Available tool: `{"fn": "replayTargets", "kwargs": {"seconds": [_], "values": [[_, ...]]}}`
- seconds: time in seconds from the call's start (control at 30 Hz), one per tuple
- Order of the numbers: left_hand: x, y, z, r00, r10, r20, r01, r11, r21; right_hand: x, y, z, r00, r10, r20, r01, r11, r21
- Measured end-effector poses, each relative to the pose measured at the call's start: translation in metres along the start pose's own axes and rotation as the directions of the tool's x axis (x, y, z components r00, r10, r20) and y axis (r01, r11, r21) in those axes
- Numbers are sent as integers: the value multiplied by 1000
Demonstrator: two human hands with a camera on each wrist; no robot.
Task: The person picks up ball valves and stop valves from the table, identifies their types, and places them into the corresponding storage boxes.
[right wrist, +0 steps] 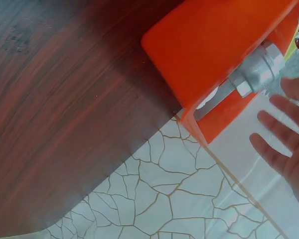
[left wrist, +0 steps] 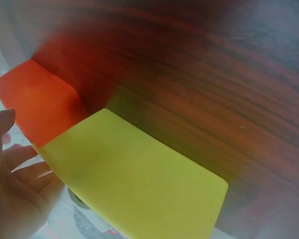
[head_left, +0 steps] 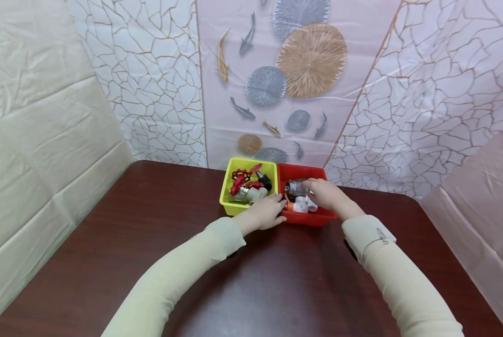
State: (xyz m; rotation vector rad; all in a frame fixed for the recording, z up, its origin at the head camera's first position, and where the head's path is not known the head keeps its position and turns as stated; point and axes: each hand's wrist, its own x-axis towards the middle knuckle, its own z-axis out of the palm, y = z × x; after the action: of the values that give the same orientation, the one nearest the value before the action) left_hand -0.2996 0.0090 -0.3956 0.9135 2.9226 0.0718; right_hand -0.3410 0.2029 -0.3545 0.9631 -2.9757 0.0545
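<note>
My left hand (head_left: 268, 213) reaches over the front rims where a yellow bin (head_left: 230, 209) and a red bin (head_left: 308, 219) meet, its fingers loosely extended. In the left wrist view, the fingers (left wrist: 27, 169) lie right at the yellow bin's rim. My right hand (head_left: 324, 193) is over the right side of the red bin, beside a grey metal valve (head_left: 295, 187). The right wrist view shows its fingers (right wrist: 281, 122) spread, with the valve (right wrist: 256, 72) just in front of them. White fittings (head_left: 303, 204) and an orange-ended piece (head_left: 290, 205) lie below the valve.
Inside the yellow bin are valves with red handles (head_left: 236, 184), a black-bodied piece (head_left: 264, 179) and grey-white fittings (head_left: 253, 194). Both bins stand side by side near the back of a dark brown table (head_left: 285, 276). A patterned wall covering (head_left: 163, 84) rises behind it.
</note>
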Motion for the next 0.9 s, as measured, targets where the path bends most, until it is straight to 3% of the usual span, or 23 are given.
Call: {"fn": "replayTargets", "kwargs": {"seconds": [0.13, 0.23, 0.33, 0.63, 0.9], "values": [[-14, -2, 1, 989, 120, -89, -114, 991, 68, -10, -4, -4, 998, 5, -60, -7, 999, -46], [-25, -5, 3, 962, 218, -165, -194, 970, 150, -19, -6, -6, 995, -17, -101, 8, 996, -85], [-37, -11, 5, 941, 267, -210, -232, 957, 175, -28, -6, -6, 990, -22, -136, 9, 996, -90], [-79, -28, 8, 904, 278, -324, -253, 960, 117, -54, -5, 1, 961, -24, -276, 4, 997, -76], [-113, -39, 11, 863, 284, -419, -261, 959, 112, -84, 0, 9, 919, -53, -390, 20, 996, -90]]}}
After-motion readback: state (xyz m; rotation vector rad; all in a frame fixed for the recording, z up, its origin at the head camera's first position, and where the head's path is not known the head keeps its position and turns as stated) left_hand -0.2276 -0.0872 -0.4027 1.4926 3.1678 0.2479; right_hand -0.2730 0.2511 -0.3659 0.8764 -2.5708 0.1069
